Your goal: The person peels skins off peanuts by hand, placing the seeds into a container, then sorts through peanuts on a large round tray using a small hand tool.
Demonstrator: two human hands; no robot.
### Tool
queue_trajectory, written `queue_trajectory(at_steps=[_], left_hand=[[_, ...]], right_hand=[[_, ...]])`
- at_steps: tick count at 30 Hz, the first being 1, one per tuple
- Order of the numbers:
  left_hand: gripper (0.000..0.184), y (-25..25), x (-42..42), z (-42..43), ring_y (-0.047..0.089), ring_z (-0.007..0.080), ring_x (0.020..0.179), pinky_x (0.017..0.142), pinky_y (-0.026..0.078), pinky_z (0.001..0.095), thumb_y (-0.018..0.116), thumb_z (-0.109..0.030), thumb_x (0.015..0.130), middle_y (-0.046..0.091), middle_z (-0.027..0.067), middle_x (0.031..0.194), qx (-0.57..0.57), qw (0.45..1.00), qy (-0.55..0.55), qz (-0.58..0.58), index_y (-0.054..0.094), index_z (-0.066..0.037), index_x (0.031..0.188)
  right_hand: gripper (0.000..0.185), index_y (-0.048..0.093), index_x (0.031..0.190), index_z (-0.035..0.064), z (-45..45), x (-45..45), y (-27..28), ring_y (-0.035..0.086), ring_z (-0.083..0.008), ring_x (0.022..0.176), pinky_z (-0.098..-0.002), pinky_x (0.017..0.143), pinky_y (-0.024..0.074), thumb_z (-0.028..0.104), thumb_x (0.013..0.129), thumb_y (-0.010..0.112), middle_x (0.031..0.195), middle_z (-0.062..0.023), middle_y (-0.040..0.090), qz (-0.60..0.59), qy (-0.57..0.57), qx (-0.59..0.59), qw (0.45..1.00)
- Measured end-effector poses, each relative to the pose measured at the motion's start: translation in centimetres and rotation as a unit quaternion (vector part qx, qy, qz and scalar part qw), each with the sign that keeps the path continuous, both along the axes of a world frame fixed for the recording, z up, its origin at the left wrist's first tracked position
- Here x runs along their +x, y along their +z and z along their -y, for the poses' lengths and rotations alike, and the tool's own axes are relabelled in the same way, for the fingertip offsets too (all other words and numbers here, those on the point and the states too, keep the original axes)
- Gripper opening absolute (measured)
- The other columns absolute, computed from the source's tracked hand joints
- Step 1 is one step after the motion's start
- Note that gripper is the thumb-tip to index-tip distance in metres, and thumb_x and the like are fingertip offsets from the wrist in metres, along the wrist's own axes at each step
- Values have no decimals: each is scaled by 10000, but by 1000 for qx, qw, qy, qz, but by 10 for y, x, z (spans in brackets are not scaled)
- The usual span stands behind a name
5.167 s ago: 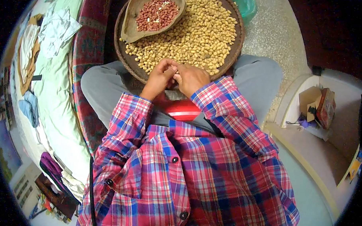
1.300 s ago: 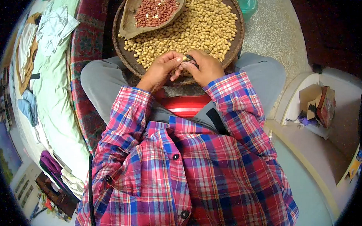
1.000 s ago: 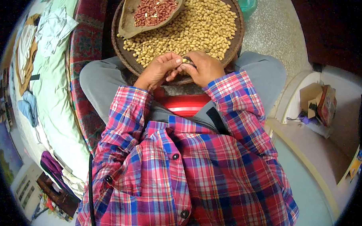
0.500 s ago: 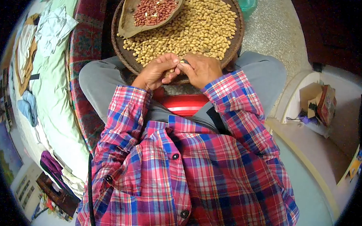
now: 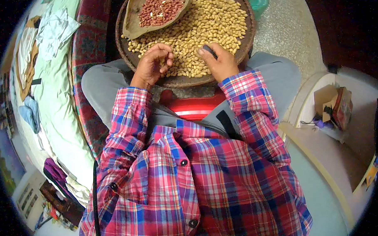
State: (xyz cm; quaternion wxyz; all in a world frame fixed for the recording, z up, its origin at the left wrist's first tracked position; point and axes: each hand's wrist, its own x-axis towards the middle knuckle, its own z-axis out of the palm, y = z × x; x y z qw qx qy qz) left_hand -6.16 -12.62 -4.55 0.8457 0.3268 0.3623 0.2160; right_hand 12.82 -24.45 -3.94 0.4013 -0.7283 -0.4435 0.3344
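Observation:
My left hand (image 5: 154,66) hovers over the near left part of a round woven tray (image 5: 123,49), its fingers curled in. Whatever it holds, if anything, I cannot make out. My right hand (image 5: 222,64) is over the tray's near right part, closed on a small dark tool (image 5: 210,51) that shows between thumb and fingers; its exact kind is unclear. Unshelled peanuts (image 5: 209,23) cover most of the tray. A shallow tan scoop-shaped bowl (image 5: 134,22) rests on them at the far left, with shelled red peanuts (image 5: 159,9) inside.
Below the tray, a red shiny object (image 5: 191,107) sits between my grey-trousered legs (image 5: 273,75). A green plastic thing (image 5: 258,4) is beyond the tray at right. To the left is a bed (image 5: 58,92) with clothes; to the right, a shelf (image 5: 321,139) with a box.
My hands were together at the tray's near edge and have parted. The left moved left, the right moved right and slightly farther away, with the dark tool still in it.

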Motion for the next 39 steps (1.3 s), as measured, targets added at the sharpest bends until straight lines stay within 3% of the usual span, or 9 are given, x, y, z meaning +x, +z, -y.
queue_trajectory(at_steps=[2,9,11,13,15,28,32,34,39], left_hand=[[119,-1,-4,-4,521,99,560,429,364,207,524,-95,853,567,29,709,34,996,-20,-79,593,-36,929],[128,-28,-13,-4,556,132,573,476,409,268,551,-154,845,576,31,627,156,943,-66,-286,644,-69,869],[156,-42,-13,1,620,203,651,584,475,336,576,-195,824,639,103,706,495,788,-117,-346,650,-87,909],[195,-31,-11,12,652,272,756,690,499,378,603,-234,804,666,142,820,462,771,-180,-399,647,-126,961],[196,-25,-5,22,650,300,775,679,504,396,613,-260,804,668,145,827,502,681,-220,-486,649,-144,958],[223,-28,6,27,647,313,748,670,502,429,616,-279,840,661,126,841,546,631,-277,-476,607,-136,1010],[213,-43,2,22,607,219,647,586,490,354,592,-270,865,637,81,765,471,766,-192,-393,594,-95,986],[125,-15,6,16,542,133,576,511,437,267,585,-199,878,602,34,732,56,963,-144,-221,569,-81,915],[121,2,4,19,531,116,623,520,424,228,559,-141,885,585,54,807,-80,994,-63,-36,531,-65,974]], right_hand=[[327,620,905,21,0,3,5,592,-275,675,-379,646,461,345,863,625,735,-160,615,-93,-40,-16,995],[352,620,909,14,-1,2,-7,623,-309,729,-391,670,475,362,857,627,774,-183,630,-63,-21,10,998],[363,624,911,18,-2,1,-4,629,-324,754,-398,683,479,376,851,632,786,-186,633,-71,-25,-13,997],[368,623,908,18,-4,0,-3,627,-325,748,-399,682,479,381,849,634,783,-185,633,-64,-19,-11,998],[373,623,904,18,-4,-1,-1,625,-327,743,-400,680,478,387,846,636,781,-184,632,-56,-13,-9,998],[395,609,871,27,-3,-5,-7,604,-335,724,-414,668,470,419,833,638,768,-183,616,-65,3,-34,997],[382,608,872,25,-3,-3,-15,605,-337,727,-415,662,470,403,828,645,770,-186,613,-58,10,-27,998],[374,608,874,27,-1,-4,-15,607,-337,727,-415,658,471,395,826,649,772,-186,614,-50,9,-18,999],[345,612,888,40,0,-12,-4,617,-332,732,-410,654,476,376,824,656,785,-182,622,-37,44,-27,998]])
